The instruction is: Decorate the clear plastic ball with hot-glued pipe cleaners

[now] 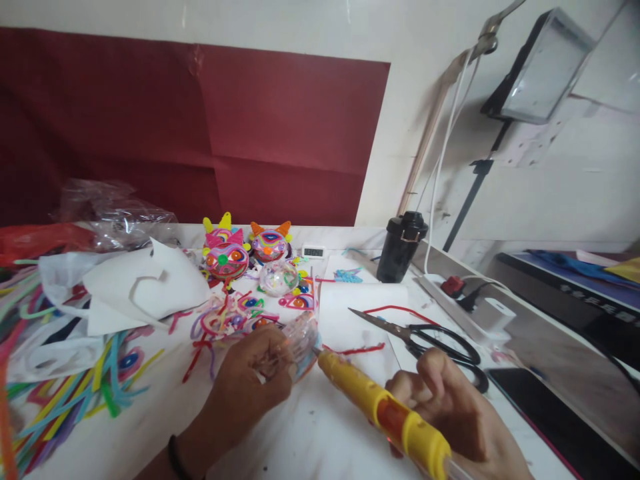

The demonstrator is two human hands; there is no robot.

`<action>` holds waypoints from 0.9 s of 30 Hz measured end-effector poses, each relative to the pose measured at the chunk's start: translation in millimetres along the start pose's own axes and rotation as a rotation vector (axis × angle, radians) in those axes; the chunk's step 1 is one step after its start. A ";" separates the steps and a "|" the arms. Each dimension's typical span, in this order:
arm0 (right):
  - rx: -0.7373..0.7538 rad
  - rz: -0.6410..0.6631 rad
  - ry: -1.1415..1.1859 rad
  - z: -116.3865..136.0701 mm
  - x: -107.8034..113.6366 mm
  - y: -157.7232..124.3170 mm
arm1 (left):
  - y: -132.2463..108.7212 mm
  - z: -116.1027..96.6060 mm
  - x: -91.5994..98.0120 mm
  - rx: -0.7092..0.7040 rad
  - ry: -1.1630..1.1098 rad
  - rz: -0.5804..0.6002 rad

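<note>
My left hand (247,380) is closed around a clear, rounded plastic piece (301,335) above the table, with something bluish and orange along its lower side. In my right hand (457,403) I hold a yellow glue gun (367,393), fingers wrapped round its far side. A clear glue stick (457,471) sticks out of its back end. The nozzle points left and meets or nearly meets the right edge of the plastic piece; actual contact I cannot tell. Behind my left hand lie loose curled pipe cleaner pieces (227,320) and a clear ball (279,277).
Black-handled scissors (420,337) lie beyond my right hand, near a phone (560,413). A black bottle (401,247) and a power strip (465,310) stand farther back. Decorated balls (226,259), white sheets (145,287) and coloured pipe cleaners (65,407) occupy the left side.
</note>
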State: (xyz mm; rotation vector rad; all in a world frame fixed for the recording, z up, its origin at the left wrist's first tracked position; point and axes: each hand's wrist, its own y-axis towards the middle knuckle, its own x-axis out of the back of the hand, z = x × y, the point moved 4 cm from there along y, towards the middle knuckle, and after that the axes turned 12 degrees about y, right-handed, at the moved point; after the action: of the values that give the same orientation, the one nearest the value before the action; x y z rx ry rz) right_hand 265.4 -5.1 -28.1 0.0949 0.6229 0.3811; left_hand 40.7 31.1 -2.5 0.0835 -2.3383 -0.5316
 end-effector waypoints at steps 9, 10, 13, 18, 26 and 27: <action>-0.034 0.060 0.174 -10.8 -6.5 -0.2 | -2.9 0.1 -0.2 0.003 -0.033 0.001; -0.039 0.057 0.176 -10.4 -7.4 0.2 | -3.0 0.6 -0.2 0.004 -0.032 0.000; -0.044 0.032 0.151 -7.1 -8.7 0.5 | -2.0 1.4 -0.3 0.001 -0.005 -0.001; -0.020 0.001 0.020 -0.9 -2.8 0.3 | 0.8 0.5 -0.7 0.000 -0.012 0.019; -0.013 0.015 -0.010 1.4 0.2 1.1 | -2.0 1.2 -0.2 0.001 -0.018 0.035; -0.016 0.010 0.007 0.7 -1.3 0.9 | -1.9 1.0 -0.2 0.002 -0.018 0.032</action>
State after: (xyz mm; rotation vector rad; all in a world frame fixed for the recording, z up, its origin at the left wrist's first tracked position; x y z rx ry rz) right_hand 264.6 -4.8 -26.6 0.0820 0.6262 0.3964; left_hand 40.0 29.8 -4.1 0.0429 -2.3535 -0.5165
